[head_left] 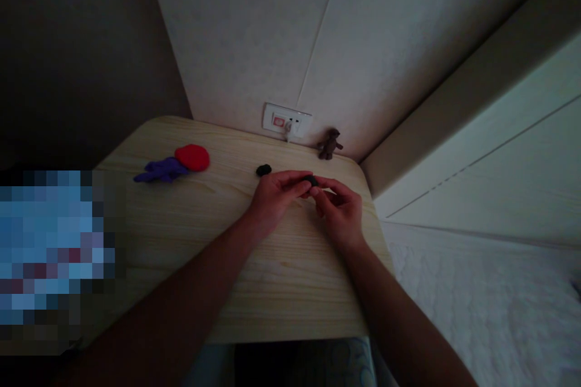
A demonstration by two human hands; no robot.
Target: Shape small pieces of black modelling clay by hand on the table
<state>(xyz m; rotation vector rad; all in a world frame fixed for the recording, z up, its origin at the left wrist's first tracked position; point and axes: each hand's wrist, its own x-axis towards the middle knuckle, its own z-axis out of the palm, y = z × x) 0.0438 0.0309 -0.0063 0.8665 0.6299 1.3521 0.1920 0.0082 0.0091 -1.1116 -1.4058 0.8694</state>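
Observation:
Above the table, my left hand (282,193) and my right hand (339,205) meet fingertip to fingertip. Both are closed in a pinch on one small black lump of what looks like modelling clay (311,181), partly hidden by the fingers. A second black lump (264,170) lies on the table just beyond my left hand. Further left are a flat, rounded red piece (193,158) and a crumpled purple piece (162,170), touching each other. Beyond my right hand, a small dark brown bear-like figure (331,144) stands upright near the wall.
The pale wooden table (272,290) has rounded corners and meets the wall at the back. A wall socket (287,120) with a plug in it sits just above the table's rear edge. A blurred bright blue area (45,236) covers the left side. White quilted bedding (463,296) lies right.

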